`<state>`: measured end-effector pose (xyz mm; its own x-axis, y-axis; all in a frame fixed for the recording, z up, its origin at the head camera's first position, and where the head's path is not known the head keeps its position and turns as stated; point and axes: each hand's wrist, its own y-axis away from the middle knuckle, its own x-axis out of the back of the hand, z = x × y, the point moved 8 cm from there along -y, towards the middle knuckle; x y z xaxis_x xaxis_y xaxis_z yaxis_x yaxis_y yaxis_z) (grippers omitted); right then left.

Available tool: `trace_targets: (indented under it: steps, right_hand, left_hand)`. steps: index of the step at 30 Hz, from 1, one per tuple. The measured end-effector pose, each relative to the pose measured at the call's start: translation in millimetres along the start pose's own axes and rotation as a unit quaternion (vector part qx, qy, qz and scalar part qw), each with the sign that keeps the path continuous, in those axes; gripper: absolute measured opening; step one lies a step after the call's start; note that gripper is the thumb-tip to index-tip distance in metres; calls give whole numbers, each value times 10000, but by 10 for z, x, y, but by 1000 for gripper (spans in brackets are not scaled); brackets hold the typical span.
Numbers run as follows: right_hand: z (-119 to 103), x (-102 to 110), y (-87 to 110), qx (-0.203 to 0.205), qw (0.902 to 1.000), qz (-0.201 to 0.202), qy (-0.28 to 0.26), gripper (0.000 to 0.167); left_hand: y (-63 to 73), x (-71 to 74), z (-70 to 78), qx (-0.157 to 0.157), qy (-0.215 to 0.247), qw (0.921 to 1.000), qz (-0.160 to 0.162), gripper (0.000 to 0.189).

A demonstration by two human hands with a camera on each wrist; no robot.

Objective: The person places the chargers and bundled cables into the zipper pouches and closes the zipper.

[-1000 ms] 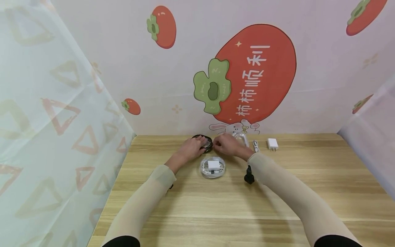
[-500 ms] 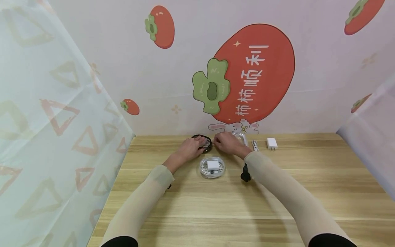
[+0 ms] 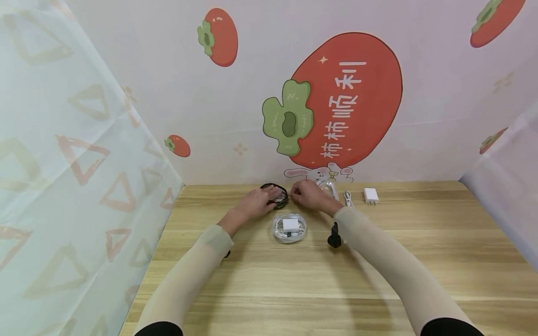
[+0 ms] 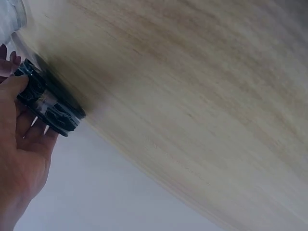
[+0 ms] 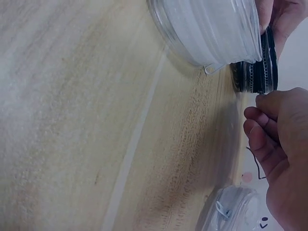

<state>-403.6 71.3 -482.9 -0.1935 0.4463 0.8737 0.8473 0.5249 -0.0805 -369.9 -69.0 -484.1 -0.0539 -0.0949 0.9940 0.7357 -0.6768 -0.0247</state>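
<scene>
A coil of black cable (image 3: 280, 198) lies at the back of the wooden table, partly covered by fingers. My left hand (image 3: 255, 203) holds it from the left, with the thumb on one face and the fingers beneath in the left wrist view, where the dark coil (image 4: 45, 101) stands tilted off the table. From the right, my right hand (image 3: 310, 195) pinches at the coil's edge with thumb and curled index finger; what lies between the fingertips is mostly hidden. In the right wrist view the black coil (image 5: 260, 72) meets the right hand's (image 5: 284, 139) thumb tip.
A clear round case (image 3: 290, 237) with a coiled white cable and a white charger (image 3: 290, 225) on it sits nearer me. Beyond the right wrist lie another clear case (image 3: 329, 189), a bundled white cable (image 3: 348, 199) and a white plug charger (image 3: 371, 195). A printed cloth hangs behind.
The left forearm has shifted slightly to the left and the right forearm slightly inward. Both hands stay at the black coil; the other things have not moved.
</scene>
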Motion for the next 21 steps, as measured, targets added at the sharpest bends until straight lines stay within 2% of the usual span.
trace_targets:
  steps: [2, 6, 9, 12, 15, 21]
  right_hand:
    - [1, 8, 3, 29, 9999, 80, -73, 8]
    - [7, 8, 6, 108, 9997, 195, -128, 7]
    - [10, 0, 13, 113, 9996, 217, -154, 6]
    - [3, -4, 22, 106, 9995, 238, -165, 6]
    - [-16, -10, 27, 143, 9993, 219, -250, 6]
    - [-124, -55, 28, 440, 9982, -69, -413, 8]
  left_hand:
    - [12, 9, 0, 135, 48, 9999, 57, 49]
    - [41, 65, 6, 623, 92, 9976, 293, 54]
    - [63, 100, 22, 975, -31, 9943, 436, 60]
    - [72, 103, 40, 1239, -166, 9912, 432, 62]
    - [64, 97, 56, 1392, -190, 9893, 387, 62]
    - [49, 76, 55, 1540, -68, 9874, 346, 54]
